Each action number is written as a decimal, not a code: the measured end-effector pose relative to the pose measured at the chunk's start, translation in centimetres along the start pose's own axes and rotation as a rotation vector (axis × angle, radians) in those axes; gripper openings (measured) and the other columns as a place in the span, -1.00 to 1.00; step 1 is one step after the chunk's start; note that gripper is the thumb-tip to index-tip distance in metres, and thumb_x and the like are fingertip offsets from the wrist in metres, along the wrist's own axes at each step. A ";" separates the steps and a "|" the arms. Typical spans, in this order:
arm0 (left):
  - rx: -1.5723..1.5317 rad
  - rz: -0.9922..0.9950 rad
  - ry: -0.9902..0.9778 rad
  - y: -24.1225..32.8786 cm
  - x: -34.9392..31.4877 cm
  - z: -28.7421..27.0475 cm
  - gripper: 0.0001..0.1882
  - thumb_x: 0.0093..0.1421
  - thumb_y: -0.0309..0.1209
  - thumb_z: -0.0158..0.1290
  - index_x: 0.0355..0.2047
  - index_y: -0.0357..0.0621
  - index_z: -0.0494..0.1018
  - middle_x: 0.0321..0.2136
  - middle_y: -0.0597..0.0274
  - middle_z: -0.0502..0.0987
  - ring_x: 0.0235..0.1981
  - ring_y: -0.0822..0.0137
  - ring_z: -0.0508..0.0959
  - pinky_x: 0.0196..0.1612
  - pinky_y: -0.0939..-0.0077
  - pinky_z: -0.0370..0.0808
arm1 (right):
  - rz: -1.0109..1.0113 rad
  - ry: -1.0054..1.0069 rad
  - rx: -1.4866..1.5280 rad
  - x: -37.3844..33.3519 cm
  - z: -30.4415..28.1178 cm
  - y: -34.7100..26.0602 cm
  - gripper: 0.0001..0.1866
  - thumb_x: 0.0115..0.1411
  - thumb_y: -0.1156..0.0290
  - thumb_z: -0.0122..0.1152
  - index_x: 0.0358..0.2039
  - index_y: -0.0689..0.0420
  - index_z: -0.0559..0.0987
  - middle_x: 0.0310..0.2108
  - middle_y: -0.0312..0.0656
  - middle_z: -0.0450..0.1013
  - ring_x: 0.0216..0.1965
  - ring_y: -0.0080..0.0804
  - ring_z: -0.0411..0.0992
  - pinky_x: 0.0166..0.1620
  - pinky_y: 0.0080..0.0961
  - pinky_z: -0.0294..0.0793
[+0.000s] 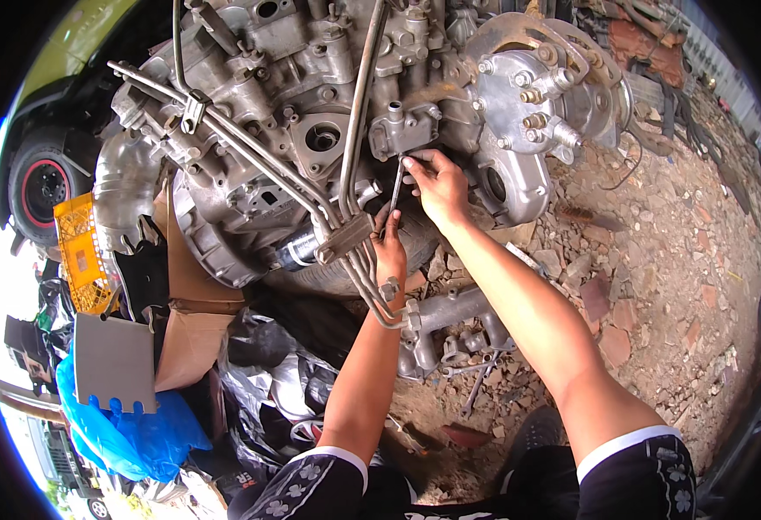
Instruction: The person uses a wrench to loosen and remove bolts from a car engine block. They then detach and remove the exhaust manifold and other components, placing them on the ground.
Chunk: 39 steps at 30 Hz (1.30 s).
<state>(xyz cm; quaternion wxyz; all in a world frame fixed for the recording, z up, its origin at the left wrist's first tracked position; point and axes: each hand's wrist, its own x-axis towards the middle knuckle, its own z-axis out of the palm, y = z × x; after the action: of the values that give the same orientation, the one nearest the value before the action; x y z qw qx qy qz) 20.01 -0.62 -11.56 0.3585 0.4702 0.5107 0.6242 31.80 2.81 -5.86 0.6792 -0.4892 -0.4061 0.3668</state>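
Between left grip and right grip, slender metal tool, slanting

Slim metal rod, slightly tilted

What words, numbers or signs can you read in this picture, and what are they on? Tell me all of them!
Dark thing near the blue bag: a couple of letters show, but I won't copy them out.
Silver cylinder low on the engine: dark marks, too small to read.
Black shirt: white print, cut off at the bottom edge, unreadable.
Sleeve: flower shapes, not letters.
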 end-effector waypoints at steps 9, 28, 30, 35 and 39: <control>-0.053 -0.056 0.244 -0.1 0.6 1.4 -0.60 0.20 -0.34 0.34 -0.04 -0.34 0.57 -0.19 0.12 0.65 -0.21 0.39 0.59 -0.08 0.49 0.48 | -0.037 0.072 0.249 0.8 0.7 1.3 -0.84 0.29 0.47 0.33 -0.16 0.24 0.62 -0.26 -0.20 0.64 -0.30 -0.51 0.64 -0.34 -0.60 0.64; -0.371 -0.149 0.211 -3.8 2.6 1.8 -0.60 0.26 -0.38 0.28 0.02 -0.37 0.53 -0.09 0.11 0.60 -0.20 0.34 0.58 -0.09 0.50 0.55 | -0.068 0.030 0.073 1.3 0.6 0.0 -0.89 0.22 0.49 0.38 -0.29 0.26 0.69 -0.36 -0.16 0.68 -0.37 -0.53 0.65 -0.25 -0.57 0.68; -0.400 -0.193 0.156 -3.4 1.8 2.5 -0.60 0.27 -0.36 0.27 0.02 -0.40 0.54 -0.10 0.09 0.62 -0.21 0.34 0.58 -0.10 0.50 0.54 | -0.110 0.030 -0.034 1.6 -0.3 0.3 -0.89 0.20 0.49 0.39 -0.30 0.26 0.70 -0.36 -0.14 0.68 -0.37 -0.53 0.65 -0.26 -0.57 0.67; 0.042 0.016 0.327 -3.2 2.4 4.0 -0.65 0.32 -0.29 0.20 -0.08 -0.38 0.62 -0.29 0.09 0.70 -0.35 0.33 0.61 -0.20 0.41 0.53 | -0.094 -0.024 0.013 1.3 -0.2 -1.0 -0.86 0.17 0.47 0.42 -0.29 0.26 0.70 -0.36 -0.14 0.69 -0.36 -0.54 0.66 -0.28 -0.56 0.65; 0.385 0.151 0.348 -3.6 2.2 4.2 -0.63 0.34 -0.18 0.15 -0.09 -0.25 0.65 -0.39 -0.05 0.69 -0.47 0.14 0.61 -0.29 0.25 0.52 | -0.106 -0.013 -0.035 1.2 -0.2 -1.1 -0.86 0.17 0.47 0.42 -0.28 0.26 0.70 -0.37 -0.14 0.69 -0.35 -0.53 0.66 -0.30 -0.55 0.65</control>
<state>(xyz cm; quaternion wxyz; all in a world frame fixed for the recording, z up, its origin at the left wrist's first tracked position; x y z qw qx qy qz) 23.21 3.52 -14.41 0.1219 0.4522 0.6375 0.6118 32.58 3.54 -4.61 0.6862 -0.4767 -0.4421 0.3263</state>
